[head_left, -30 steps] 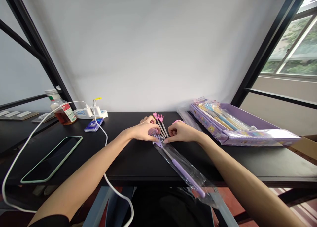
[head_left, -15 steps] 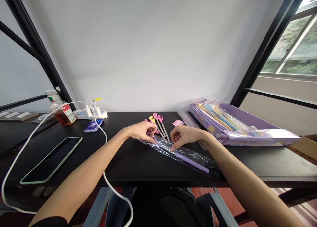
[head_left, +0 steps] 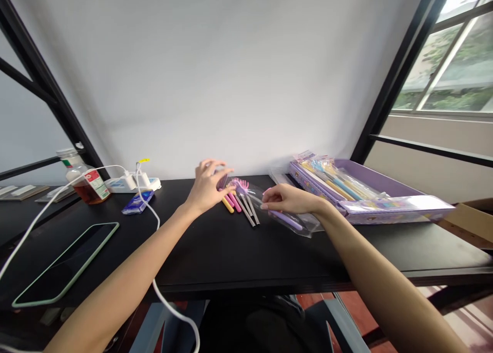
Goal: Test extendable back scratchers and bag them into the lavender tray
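My right hand is closed in a pinch on a clear plastic bag that has a purple back scratcher inside. The scratcher's handle slants down to the right, out from under that hand. My left hand is raised to the left of the bag, its fingers spread and curved; whether a fingertip touches the plastic is unclear. Between the hands, several unwrapped back scratchers lie on the black table, with pink claws, grey rods and pink and yellow handles.
At the right stands an open purple box holding several bagged scratchers. To the left are a phone, a blue packet, a power strip and a jar of brown liquid. A white cable hangs over the table edge.
The bagged purple scratcher has moved away from me, towards the loose scratchers, with my right hand. My left hand has risen away to the left, and its fingers have spread.
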A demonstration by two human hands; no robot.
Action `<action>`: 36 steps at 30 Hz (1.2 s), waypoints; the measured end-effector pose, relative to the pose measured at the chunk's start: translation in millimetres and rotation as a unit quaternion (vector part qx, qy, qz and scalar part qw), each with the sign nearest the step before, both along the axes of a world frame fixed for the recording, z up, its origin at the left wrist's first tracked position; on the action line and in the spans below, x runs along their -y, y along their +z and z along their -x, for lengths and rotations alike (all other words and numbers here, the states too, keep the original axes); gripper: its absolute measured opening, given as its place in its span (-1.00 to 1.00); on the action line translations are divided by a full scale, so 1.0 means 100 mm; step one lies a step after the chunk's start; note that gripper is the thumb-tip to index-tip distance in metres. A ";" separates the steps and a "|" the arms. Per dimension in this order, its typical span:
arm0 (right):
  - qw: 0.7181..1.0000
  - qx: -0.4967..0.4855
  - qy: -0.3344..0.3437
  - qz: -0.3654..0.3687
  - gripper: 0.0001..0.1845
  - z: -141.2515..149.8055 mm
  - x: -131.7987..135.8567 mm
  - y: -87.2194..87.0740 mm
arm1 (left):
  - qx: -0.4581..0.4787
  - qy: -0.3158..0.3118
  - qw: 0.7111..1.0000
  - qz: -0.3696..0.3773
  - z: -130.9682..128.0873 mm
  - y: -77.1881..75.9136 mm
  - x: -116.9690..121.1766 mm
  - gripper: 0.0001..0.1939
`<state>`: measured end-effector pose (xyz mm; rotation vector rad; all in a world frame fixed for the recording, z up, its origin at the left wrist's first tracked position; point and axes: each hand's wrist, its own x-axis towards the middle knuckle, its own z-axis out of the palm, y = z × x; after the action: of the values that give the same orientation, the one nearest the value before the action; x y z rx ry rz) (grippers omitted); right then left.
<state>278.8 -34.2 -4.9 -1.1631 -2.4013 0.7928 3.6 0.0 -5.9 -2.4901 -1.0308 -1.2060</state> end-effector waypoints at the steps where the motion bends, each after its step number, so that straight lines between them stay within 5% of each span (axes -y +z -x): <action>1: 0.999 -0.026 -0.031 -0.029 -0.59 -0.03 0.01 0.03 | 0.020 0.023 0.997 -0.064 -0.06 0.04 0.03 -0.70; 4: 0.975 -0.150 -0.132 -0.099 -0.56 -0.18 0.00 0.10 | 0.000 0.004 0.990 -0.137 -0.31 0.17 0.16 -0.76; 9: 0.872 -0.364 -0.258 -0.201 -0.52 -0.60 -0.19 0.24 | -0.224 -0.133 0.965 -0.041 -0.89 0.30 0.29 -0.73; 12: 0.828 -0.364 -0.338 -0.262 -0.59 -0.97 -0.29 0.34 | -0.287 -0.157 0.945 0.011 -1.22 0.27 0.26 -0.71; 18: 0.835 -0.103 -0.500 -0.207 -0.62 -1.60 -0.25 0.25 | -0.352 -0.152 0.920 0.079 -1.71 0.09 0.18 -0.48; 23: 0.841 0.002 -0.514 -0.169 -0.36 -1.76 -0.20 0.02 | -0.324 -0.156 0.927 0.102 -2.06 -0.05 0.08 -0.41; 26: 0.853 0.023 -0.492 -0.174 -0.39 -1.77 -0.20 -0.03 | -0.307 -0.161 0.931 0.110 -2.21 -0.11 0.04 -0.39; 32: 0.872 0.045 -0.455 -0.175 -0.67 -1.76 -0.18 -0.04 | -0.309 -0.160 0.932 0.100 -2.20 -0.08 0.04 -0.40; 36: 0.842 0.046 -0.450 -0.294 -0.70 -1.64 -0.22 -0.04 | -0.335 -0.130 0.929 0.090 -1.96 0.02 0.04 -0.43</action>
<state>442.7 -12.4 -8.4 -1.7770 -1.6006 -0.2891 199.1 -3.6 -4.3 -2.9083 -0.6572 -0.2330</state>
